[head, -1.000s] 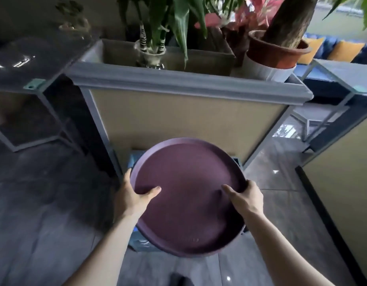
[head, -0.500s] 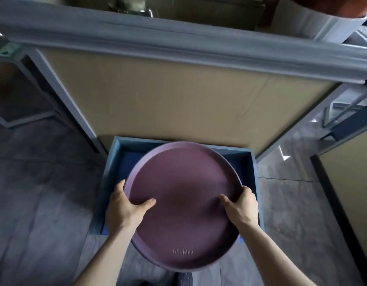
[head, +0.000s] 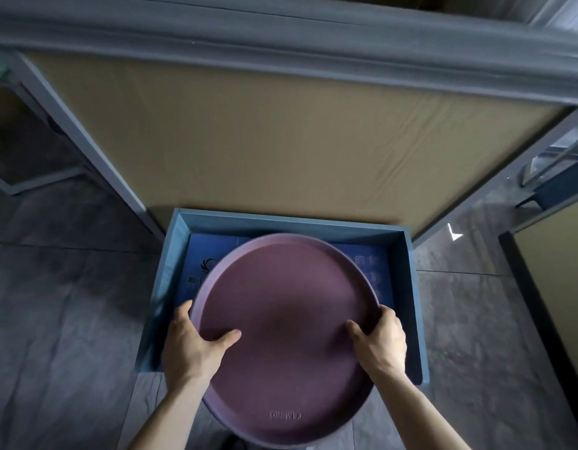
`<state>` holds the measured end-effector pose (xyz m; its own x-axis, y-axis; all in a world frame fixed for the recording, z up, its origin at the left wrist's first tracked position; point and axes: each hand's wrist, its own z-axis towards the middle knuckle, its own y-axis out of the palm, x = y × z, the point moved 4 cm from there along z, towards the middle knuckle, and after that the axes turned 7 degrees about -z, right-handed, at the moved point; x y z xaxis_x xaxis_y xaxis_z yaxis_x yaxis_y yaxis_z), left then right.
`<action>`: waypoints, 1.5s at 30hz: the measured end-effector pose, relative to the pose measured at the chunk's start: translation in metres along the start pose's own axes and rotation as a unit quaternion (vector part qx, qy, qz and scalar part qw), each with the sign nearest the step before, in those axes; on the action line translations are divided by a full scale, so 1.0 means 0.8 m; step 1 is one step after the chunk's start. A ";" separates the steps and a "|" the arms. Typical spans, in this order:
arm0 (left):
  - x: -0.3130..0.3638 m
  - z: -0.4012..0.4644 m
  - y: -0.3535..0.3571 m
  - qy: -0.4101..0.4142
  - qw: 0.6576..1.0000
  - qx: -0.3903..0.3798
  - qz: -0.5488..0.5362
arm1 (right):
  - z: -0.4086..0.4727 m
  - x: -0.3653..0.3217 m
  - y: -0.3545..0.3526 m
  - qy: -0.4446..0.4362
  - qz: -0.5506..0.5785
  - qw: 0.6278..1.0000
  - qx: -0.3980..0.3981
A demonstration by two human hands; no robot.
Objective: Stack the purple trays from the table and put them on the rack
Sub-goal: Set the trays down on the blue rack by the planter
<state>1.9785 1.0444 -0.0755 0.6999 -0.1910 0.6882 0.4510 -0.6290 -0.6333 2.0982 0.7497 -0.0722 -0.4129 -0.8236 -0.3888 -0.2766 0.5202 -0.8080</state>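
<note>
Tray: purple tray [head: 286,323], gripped at both rims by left hand [head: 191,347] and right hand [head: 380,344].
Change: view is dropping; blue bin [head: 411,287] is now lying directly beneath both hands.
Meaning: lowering is likely beginning.

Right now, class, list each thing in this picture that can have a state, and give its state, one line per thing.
purple tray: upright, gripped at both side rims, held over the bin.
left hand: closed on the tray's left rim.
right hand: closed on the tray's right rim.
blue bin: open-topped, on the floor, printed blue sheet on its bottom.
</note>
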 end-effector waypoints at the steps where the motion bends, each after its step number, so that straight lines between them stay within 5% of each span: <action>1: -0.003 0.000 0.001 -0.003 1.000 -0.002 -0.002 | 0.000 0.001 0.002 0.005 -0.002 1.000 -0.003; 12: -0.005 0.008 0.011 -0.004 1.000 0.007 0.022 | 0.013 0.003 0.022 0.019 -0.027 0.999 -0.017; 32: 0.001 -0.004 0.037 0.035 0.992 0.028 0.121 | 0.010 0.011 0.016 0.008 -0.046 0.994 0.095; 42: 0.008 -0.006 0.041 0.041 0.985 -0.001 0.165 | 0.002 0.020 0.034 -0.051 -0.102 0.991 0.066; 45: 0.019 -0.009 0.046 0.155 0.957 -0.005 0.245 | -0.015 0.020 0.053 -0.150 -0.200 0.965 0.085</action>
<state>2.0017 1.0130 -0.0858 0.6271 -0.6788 0.3821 0.1037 -0.4134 -0.9046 2.0698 0.7611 -0.1075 -0.0257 -0.9923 -0.1215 -0.2058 0.1242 -0.9707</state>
